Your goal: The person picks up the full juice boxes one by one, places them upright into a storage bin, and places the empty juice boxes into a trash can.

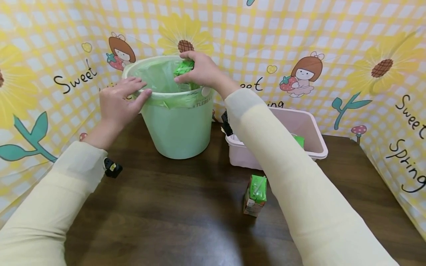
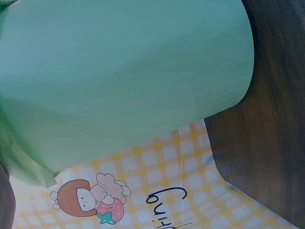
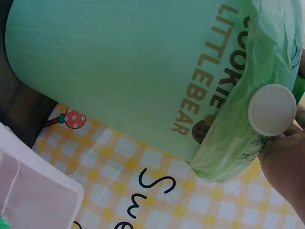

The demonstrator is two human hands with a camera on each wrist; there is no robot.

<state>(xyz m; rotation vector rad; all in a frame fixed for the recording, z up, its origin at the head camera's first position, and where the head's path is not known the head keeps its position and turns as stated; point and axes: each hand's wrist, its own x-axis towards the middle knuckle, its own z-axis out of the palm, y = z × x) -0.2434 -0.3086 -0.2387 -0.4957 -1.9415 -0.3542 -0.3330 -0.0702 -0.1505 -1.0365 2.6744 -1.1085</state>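
A light green bucket (image 1: 179, 129), lined with a thin green plastic bag (image 1: 156, 74), stands towards the back of the table. My right hand (image 1: 203, 72) grips a green-topped drink carton (image 1: 184, 68) between thumb and fingers, just inside the bucket's right rim. On the bucket's left rim rests my left hand (image 1: 119, 99), its fingers over the edge and bag. A second drink carton (image 1: 255, 195), with a straw on its green top, stands on the table at front right. The right wrist view shows part of the right hand (image 3: 286, 162) beside the bucket's round white knob (image 3: 272, 110).
A pale pink bin (image 1: 246, 155) sits right of the bucket, partly hidden by the right sleeve (image 1: 286, 162); something green (image 1: 299, 140) lies inside it. A patterned cloth (image 1: 233, 22) hangs behind the dark wooden table (image 1: 159, 221).
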